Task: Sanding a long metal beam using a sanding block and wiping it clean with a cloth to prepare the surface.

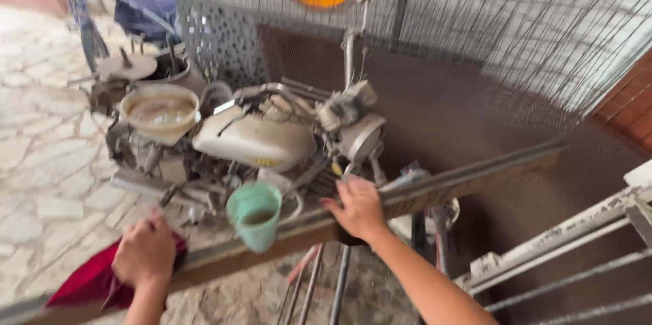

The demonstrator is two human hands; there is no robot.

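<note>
Our left hand [145, 251] presses a red rag [88, 279] onto the long metal rail [435, 189], fingers closed on it, seemingly wiping, while our right hand [358, 208] grips the rail, steadying.

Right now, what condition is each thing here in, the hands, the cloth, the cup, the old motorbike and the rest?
Left hand: pressing a red cloth onto the long rail.
Right hand: gripping the rail's edge, fingers curled over.
Red cloth: crumpled, partly hanging off.
Green cup: upright, liquid inside.
Old motorbike: dusty, parked.
Round basin: resting on the motorbike, holding murky water.
</note>
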